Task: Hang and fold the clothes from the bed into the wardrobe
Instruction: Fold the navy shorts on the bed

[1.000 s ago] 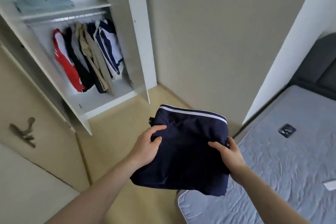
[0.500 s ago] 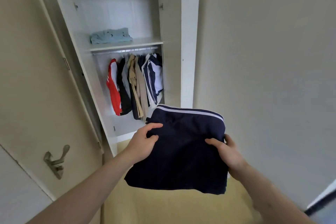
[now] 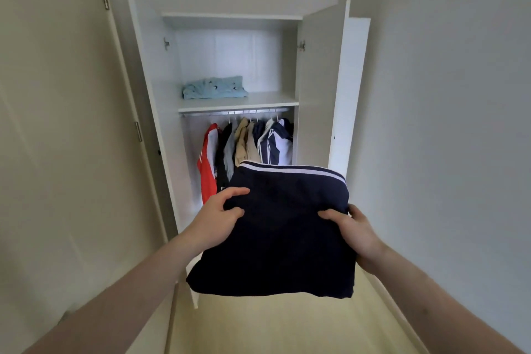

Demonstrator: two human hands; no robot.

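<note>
at the centre of the frame, i am gripping the folded navy garment (image 3: 287, 227) with left hand (image 3: 218, 217) and right hand (image 3: 355, 231); tilting it toward the shelf (image 3: 258, 100) could be undoing the fold.

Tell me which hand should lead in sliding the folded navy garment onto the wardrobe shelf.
Probably right. The light blue folded garment fills the shelf's left part; the bare space lies right, on the right hand's side. The left hand also grips the navy garment.
</note>
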